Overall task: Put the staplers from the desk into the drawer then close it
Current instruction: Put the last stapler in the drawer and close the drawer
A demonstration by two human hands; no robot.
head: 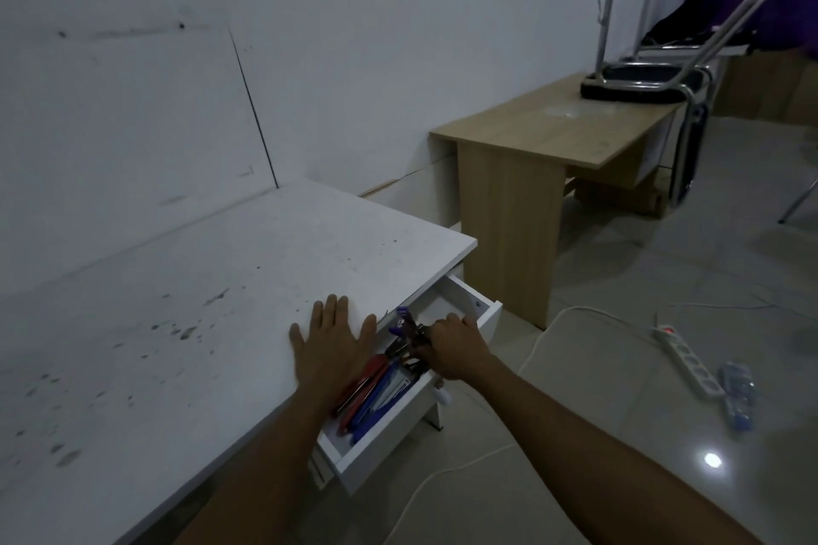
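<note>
The white drawer (484, 309) under the white desk (212, 305) stands pulled out. Inside lie a red stapler (369, 376), a blue stapler (385, 389) and a purple one (400, 321) further back. My right hand (456, 347) reaches into the drawer with its fingers closed around a dark stapler (409, 339). My left hand (329, 341) lies flat, fingers spread, on the desk's edge just above the drawer. The desk top shows no staplers, only dark stains.
A wooden table (553, 133) with an upturned chair (642, 80) stands to the right. On the tiled floor lie a white power strip (688, 358) with its cable, and a plastic bottle (737, 394). A wall runs behind the desk.
</note>
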